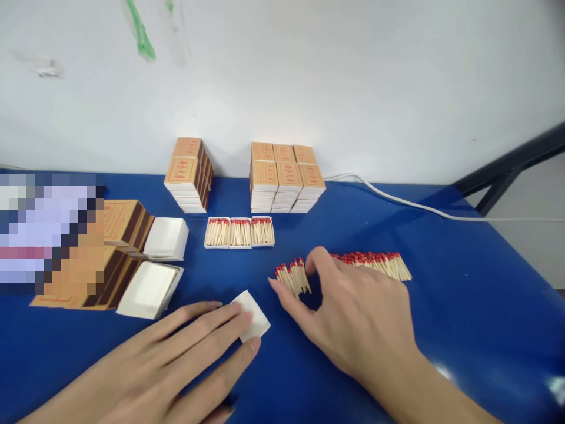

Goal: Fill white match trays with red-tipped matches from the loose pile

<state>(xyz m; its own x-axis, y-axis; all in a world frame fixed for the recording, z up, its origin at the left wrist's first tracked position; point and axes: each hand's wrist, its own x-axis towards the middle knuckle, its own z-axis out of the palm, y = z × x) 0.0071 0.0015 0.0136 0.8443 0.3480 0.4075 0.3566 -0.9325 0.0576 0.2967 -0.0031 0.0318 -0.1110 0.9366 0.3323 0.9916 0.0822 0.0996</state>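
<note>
My left hand (176, 353) lies low on the blue table (463, 306), fingers pinching a small white empty matchbox tray (252, 315) at its near side. My right hand (353, 312) is curled around a small bunch of red-tipped matches (293, 277), thumb and forefinger on either side of it, the bunch resting on the table. Behind that hand lies a long row of loose matches (379, 263). Three filled white trays (239, 231) sit side by side further back.
Two stacks of orange matchboxes (189, 174) (286, 174) stand against the white wall. At the left lie matchbox sleeves (126, 221) and white trays (150, 288) in rows, beside a blurred patch. A white cable (419, 206) runs along the back right.
</note>
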